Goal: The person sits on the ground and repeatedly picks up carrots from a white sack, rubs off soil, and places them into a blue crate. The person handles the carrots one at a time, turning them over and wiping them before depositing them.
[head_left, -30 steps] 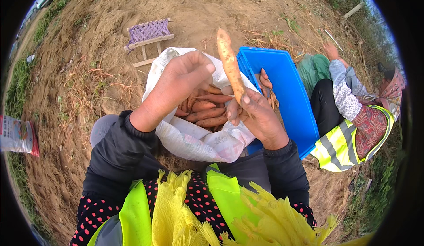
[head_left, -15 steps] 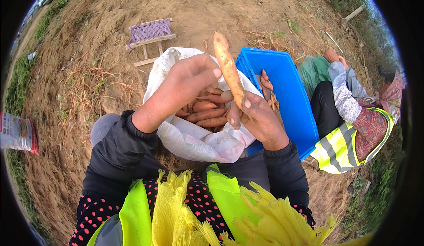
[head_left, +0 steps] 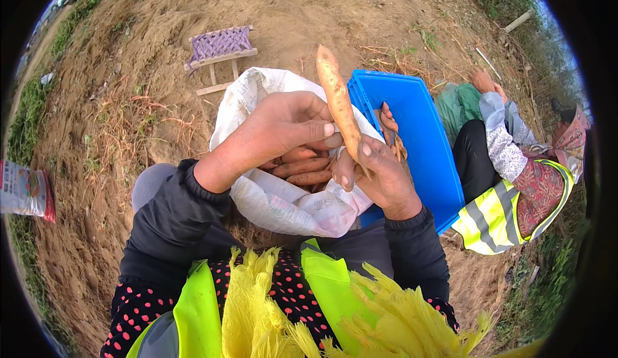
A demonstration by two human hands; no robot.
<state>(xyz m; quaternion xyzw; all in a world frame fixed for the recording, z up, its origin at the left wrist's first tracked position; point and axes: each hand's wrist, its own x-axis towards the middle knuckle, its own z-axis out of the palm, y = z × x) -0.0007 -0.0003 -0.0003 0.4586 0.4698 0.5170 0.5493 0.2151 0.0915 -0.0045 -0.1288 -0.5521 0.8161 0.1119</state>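
Note:
A long, pale orange sweet potato stands nearly upright in front of me, its narrow lower end pinched between the thumb and fingers of my right hand. My left hand is closed against the potato's left side, thumb tip beside the skin and fingers bent; its fingertips are partly hidden. Below both hands, a white woven sack gapes with its rim rolled down. Several reddish sweet potatoes lie inside it, partly covered by my hands.
A blue plastic crate with some sweet potatoes stands right of the sack. Farther right sits a person in a reflective vest, beside a green bag. A low stool with a purple woven seat is beyond the sack; a printed bag stands far left.
The sweet potato has shifted slightly right. My left hand has slid a little right and down along it, its thumb now lower on the potato's side. My right hand keeps its grip.

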